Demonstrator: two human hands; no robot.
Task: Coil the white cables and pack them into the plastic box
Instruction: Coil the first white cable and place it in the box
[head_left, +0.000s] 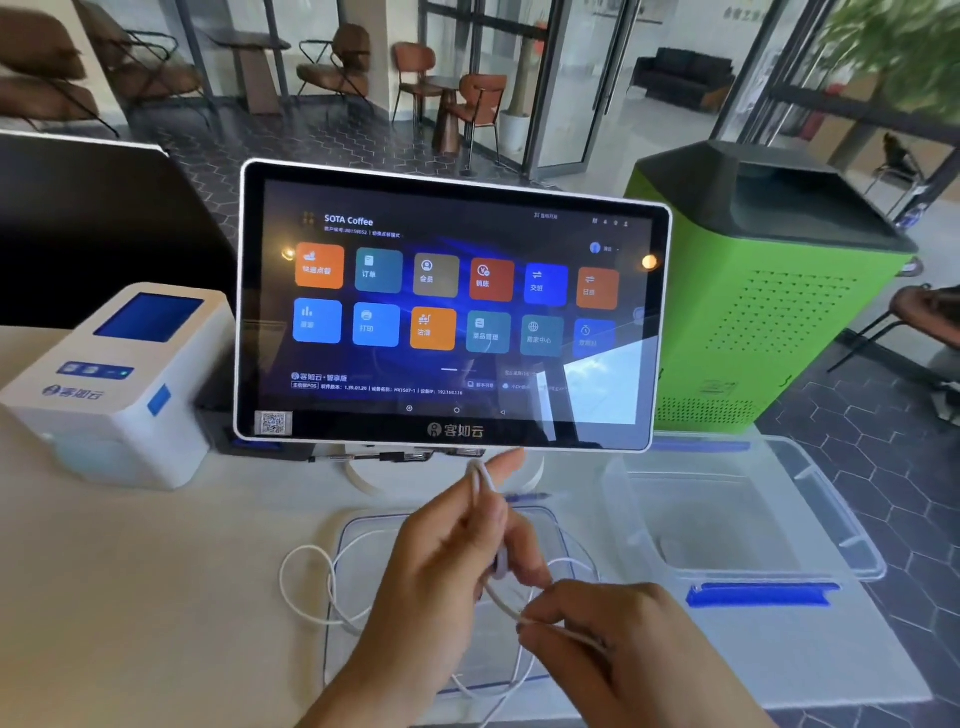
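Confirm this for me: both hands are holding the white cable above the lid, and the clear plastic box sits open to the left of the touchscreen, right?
Not quite. The head view shows the plastic box open on the right, below the touchscreen; the printer is on the left. Both the left hand and right hand hold the white cable above the lid.

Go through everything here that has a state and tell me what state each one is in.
White cable: partly looped, loose on the table, not packed.
Plastic box: open, no cable inside.
Lid: off, flat under the hands.
Left hand: grip shut on the cable.
Right hand: pinching the cable.
Touchscreen: on, menu showing.
Printer: indicator lit.
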